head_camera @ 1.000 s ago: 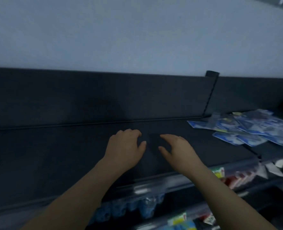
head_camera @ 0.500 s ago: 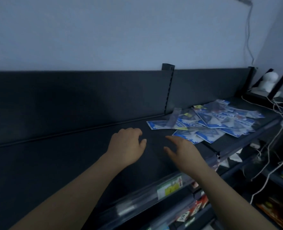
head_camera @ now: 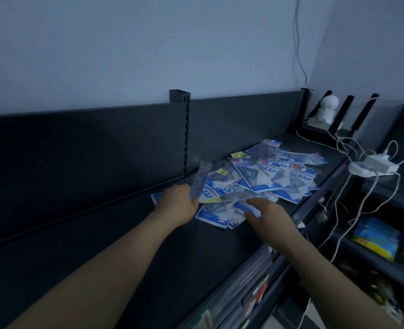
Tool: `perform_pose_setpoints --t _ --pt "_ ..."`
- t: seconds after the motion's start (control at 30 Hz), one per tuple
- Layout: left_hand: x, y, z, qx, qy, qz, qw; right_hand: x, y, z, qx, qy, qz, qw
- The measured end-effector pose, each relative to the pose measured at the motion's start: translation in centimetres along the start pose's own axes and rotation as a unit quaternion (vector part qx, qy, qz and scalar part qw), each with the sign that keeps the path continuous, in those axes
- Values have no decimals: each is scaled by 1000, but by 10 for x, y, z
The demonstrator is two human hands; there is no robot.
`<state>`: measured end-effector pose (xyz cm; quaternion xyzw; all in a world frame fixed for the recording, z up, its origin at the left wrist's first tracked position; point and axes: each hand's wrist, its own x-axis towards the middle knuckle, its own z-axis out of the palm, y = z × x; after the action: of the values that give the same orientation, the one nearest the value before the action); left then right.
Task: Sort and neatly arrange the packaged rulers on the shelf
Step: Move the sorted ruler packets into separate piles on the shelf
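A: Where are the packaged rulers (head_camera: 262, 174)?

B: In one loose heap on the right part of the top shelf (head_camera: 101, 245). The blue-and-white packs overlap at every angle, and some seem to show set squares through the film. I'd say nothing is sorted yet.

A: And that long narrow pack (head_camera: 199, 179)?

B: It stands tilted at the heap's left edge, with its upper end lifted clear of the others and its foot right at the left hand (head_camera: 176, 203). That hand's fingers curl there, but the back of the hand hides them. I cannot tell whether they have closed on the pack or only touch it.

A: The right hand (head_camera: 271, 216)?

B: Its fingers are straight, the thumb is apart, and it holds nothing. It reaches over the near corner of the heap. My guess is that it is held flat to gather or steady the nearest packs while the other hand picks out the odd-shaped one.

A: Why start from that side?

B: The dark shelf runs on to the left of the heap, which is probably the room for tidy rows.

A: Anything to mind?

B: The slippery film packs could slide toward the front edge. Further right, well apart from the heap, sit a white camera (head_camera: 326, 110) and a white power strip (head_camera: 371, 166).
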<state>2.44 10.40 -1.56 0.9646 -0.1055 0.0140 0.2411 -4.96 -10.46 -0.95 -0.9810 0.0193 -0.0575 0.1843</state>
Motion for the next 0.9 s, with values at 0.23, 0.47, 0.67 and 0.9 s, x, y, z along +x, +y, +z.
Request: perform_pose_setpoints --t 0.23,0.47,0.67,0.9 --pt "55 23 29 -7 32 -41 999 61 58 -8 -16 -11 -45 999" --pt "72 22 23 -42 6 -146 988 104 101 3 -30 -22 -105 994" --pt "57 11 11 -33 2 -160 987 121 105 12 -60 28 -148 987" --pt "53 15 27 66 37 -139 987 120 86 23 23 -48 -275 960"
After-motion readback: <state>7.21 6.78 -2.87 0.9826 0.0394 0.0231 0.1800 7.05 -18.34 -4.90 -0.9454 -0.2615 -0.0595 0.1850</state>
